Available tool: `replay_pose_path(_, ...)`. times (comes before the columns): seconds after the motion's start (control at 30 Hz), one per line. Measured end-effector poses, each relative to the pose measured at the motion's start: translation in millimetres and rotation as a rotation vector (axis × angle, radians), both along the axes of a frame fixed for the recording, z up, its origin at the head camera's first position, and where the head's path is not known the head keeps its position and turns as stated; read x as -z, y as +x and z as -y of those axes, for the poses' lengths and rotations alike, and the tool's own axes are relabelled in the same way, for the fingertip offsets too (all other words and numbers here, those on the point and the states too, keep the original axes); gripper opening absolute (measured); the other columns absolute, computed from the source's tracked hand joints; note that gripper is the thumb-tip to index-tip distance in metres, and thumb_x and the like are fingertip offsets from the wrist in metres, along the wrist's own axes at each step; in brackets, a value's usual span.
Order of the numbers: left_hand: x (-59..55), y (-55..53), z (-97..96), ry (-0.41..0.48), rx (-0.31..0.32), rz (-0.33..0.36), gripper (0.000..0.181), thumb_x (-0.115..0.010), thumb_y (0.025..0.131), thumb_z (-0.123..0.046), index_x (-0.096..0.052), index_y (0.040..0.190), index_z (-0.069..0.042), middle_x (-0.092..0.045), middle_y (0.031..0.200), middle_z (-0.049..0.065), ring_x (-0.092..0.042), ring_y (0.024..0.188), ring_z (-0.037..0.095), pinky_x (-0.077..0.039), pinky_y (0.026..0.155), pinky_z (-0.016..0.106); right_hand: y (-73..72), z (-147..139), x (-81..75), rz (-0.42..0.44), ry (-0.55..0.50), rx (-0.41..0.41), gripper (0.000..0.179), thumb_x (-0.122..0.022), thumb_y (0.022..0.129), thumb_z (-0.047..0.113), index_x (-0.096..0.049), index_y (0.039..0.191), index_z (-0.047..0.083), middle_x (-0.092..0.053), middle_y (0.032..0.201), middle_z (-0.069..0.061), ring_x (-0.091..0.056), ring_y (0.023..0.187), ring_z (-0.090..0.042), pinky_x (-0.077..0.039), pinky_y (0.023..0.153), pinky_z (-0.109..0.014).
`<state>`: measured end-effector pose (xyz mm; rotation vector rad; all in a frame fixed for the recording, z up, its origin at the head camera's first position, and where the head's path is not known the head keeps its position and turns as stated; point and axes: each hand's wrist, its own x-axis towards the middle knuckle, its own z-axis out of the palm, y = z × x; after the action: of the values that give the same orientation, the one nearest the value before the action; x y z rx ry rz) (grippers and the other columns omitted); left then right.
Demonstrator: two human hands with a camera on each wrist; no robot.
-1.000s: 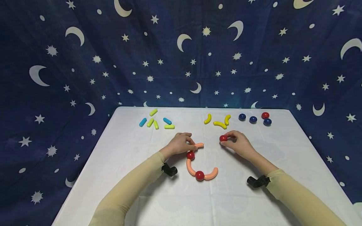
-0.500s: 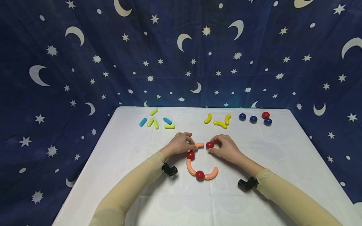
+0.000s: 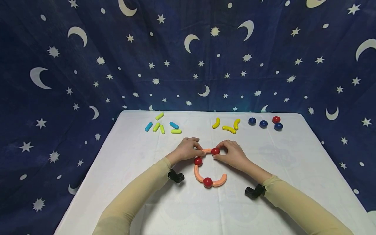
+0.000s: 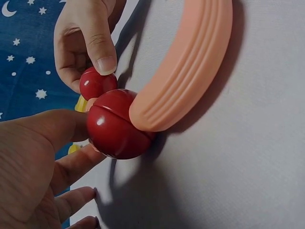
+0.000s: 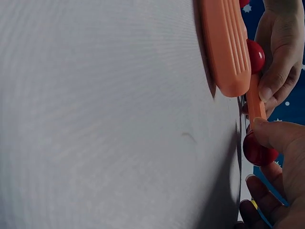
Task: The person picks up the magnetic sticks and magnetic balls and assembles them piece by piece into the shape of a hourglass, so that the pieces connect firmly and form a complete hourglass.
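A chain of salmon-coloured ribbed curved pieces and red balls lies on the table. My left hand (image 3: 187,149) pinches the upper curved piece (image 5: 256,102) near a red ball (image 4: 114,131). Between thumb and fingers, my right hand (image 3: 233,155) holds another red ball (image 3: 215,151), right at that piece's right end. Below the left ball, a second curved piece (image 3: 197,174) runs down to the bottom red ball (image 3: 208,182). From there a third curved piece (image 3: 220,180) bends up to the right, its far end free. Left fingers partly hide the upper piece.
Several lime sticks (image 3: 176,131) and two blue sticks (image 3: 174,125) lie at the back left. Yellow curved pieces (image 3: 228,129) are at the back middle. Dark blue balls (image 3: 263,124) and a red ball (image 3: 276,119) sit back right on the white-covered table (image 3: 176,215).
My right hand has moved left, bringing its red ball to the free end of the upper curved piece. The left hand has stayed in place on that piece.
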<state>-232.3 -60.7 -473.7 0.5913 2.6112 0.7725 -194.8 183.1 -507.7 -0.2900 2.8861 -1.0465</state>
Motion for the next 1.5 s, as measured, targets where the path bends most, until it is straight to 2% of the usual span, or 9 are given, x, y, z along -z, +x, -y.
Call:
replay_pose_path(0.4, -1.9, 1.6, -1.6, 0.008, -0.004, -0.010, 0.022, -0.076, 0.092, -0.039, -0.080, 0.095, -0.018, -0.048, 0.154, 0.010, -0.039, 0.141, 0.039, -0.037, 0.113, 0.046, 2.9, -1, 0.2, -0.040, -0.047, -0.008, 0.043, -0.085, 0.084, 0.039, -0.071, 0.118, 0.016, -0.066, 0.116, -0.002, -0.053, 0.110, -0.025, -0.041, 0.094, -0.046)
replay_pose_path(0.53, -1.7, 2.4, -0.5, 0.008, -0.003, -0.005, 0.023, -0.076, 0.092, -0.040, -0.080, 0.093, -0.017, -0.048, 0.155, 0.010, -0.038, 0.142, 0.039, -0.037, 0.113, 0.046, 12.0, -10, -4.0, -0.028, -0.045, 0.045, 0.027, -0.081, 0.088, 0.038, -0.071, 0.101, 0.017, -0.065, 0.101, -0.001, -0.052, 0.099, -0.024, -0.042, 0.086, -0.042)
replay_pose_path(0.6, -2.0, 3.1, 0.1, 0.009, -0.006, -0.002, 0.024, -0.076, 0.092, -0.040, -0.080, 0.093, -0.017, -0.047, 0.155, 0.010, -0.038, 0.142, 0.038, -0.037, 0.113, 0.046, 19.4, -16, -6.8, 0.005, 0.006, 0.044, 0.023, -0.079, 0.089, 0.040, -0.070, 0.085, 0.019, -0.063, 0.086, 0.000, -0.052, 0.089, -0.022, -0.040, 0.078, -0.040)
replay_pose_path(0.7, -3.1, 3.4, 1.3, 0.009, -0.007, -0.004, 0.022, -0.076, 0.092, -0.039, -0.079, 0.093, -0.017, -0.048, 0.155, 0.010, -0.039, 0.141, 0.038, -0.038, 0.112, 0.045, 36.7, -20, -12.2, 0.078, 0.130, 0.003, 0.037, -0.075, 0.091, 0.049, -0.065, 0.067, 0.022, -0.056, 0.067, 0.004, -0.049, 0.075, -0.019, -0.034, 0.072, -0.039)
replay_pose_path(0.83, -4.0, 1.8, 2.7, 0.003, -0.016, -0.008, 0.019, -0.078, 0.091, -0.038, -0.079, 0.091, -0.019, -0.048, 0.154, 0.010, -0.040, 0.140, 0.038, -0.038, 0.111, 0.045, 58.7, -15, -18.3, 0.125, 0.265, -0.073, 0.051, -0.070, 0.089, 0.061, -0.062, 0.056, 0.024, -0.051, 0.055, 0.006, -0.046, 0.067, -0.016, -0.033, 0.074, -0.039)
replay_pose_path(0.93, -3.7, 0.9, 2.8, 0.006, -0.020, -0.005, 0.018, -0.078, 0.091, -0.037, -0.078, 0.089, -0.019, -0.048, 0.154, 0.010, -0.040, 0.140, 0.038, -0.038, 0.111, 0.046, 65.1, -8, -20.2, 0.116, 0.319, -0.097, 0.055, -0.069, 0.088, 0.065, -0.060, 0.052, 0.025, -0.049, 0.052, 0.007, -0.045, 0.065, -0.016, -0.034, 0.076, -0.040)
replay_pose_path(1.1, -0.6, 0.3, 1.5, 0.002, -0.008, 0.005, 0.019, -0.077, 0.091, -0.039, -0.077, 0.087, -0.020, -0.047, 0.156, 0.009, -0.037, 0.142, 0.038, -0.037, 0.113, 0.046, 64.5, 0, -19.4, 0.125, 0.372, -0.080, 0.052, -0.072, 0.086, 0.062, -0.061, 0.053, 0.024, -0.048, 0.050, 0.007, -0.045, 0.063, -0.016, -0.036, 0.079, -0.042)
replay_pose_path(1.33, 0.3, 0.1, 0.0, -0.023, 0.007, 0.001, 0.022, -0.077, 0.090, -0.042, -0.074, 0.080, -0.022, -0.045, 0.157, 0.008, -0.035, 0.144, 0.037, -0.035, 0.114, 0.046, 51.9, 0, -18.9, 0.156, 0.394, -0.045, 0.044, -0.074, 0.087, 0.055, -0.063, 0.059, 0.023, -0.052, 0.056, 0.004, -0.047, 0.066, -0.018, -0.033, 0.074, -0.040)
replay_pose_path(1.5, -1.1, 0.1, 1.2, -0.038, 0.029, 0.007, 0.026, -0.077, 0.088, -0.046, -0.072, 0.077, -0.024, -0.042, 0.159, 0.007, -0.033, 0.145, 0.037, -0.034, 0.115, 0.047, 38.1, -6, -19.8, 0.093, 0.391, -0.037, 0.042, -0.072, 0.089, 0.051, -0.061, 0.060, 0.023, -0.052, 0.057, 0.005, -0.045, 0.069, -0.020, -0.032, 0.071, -0.039)
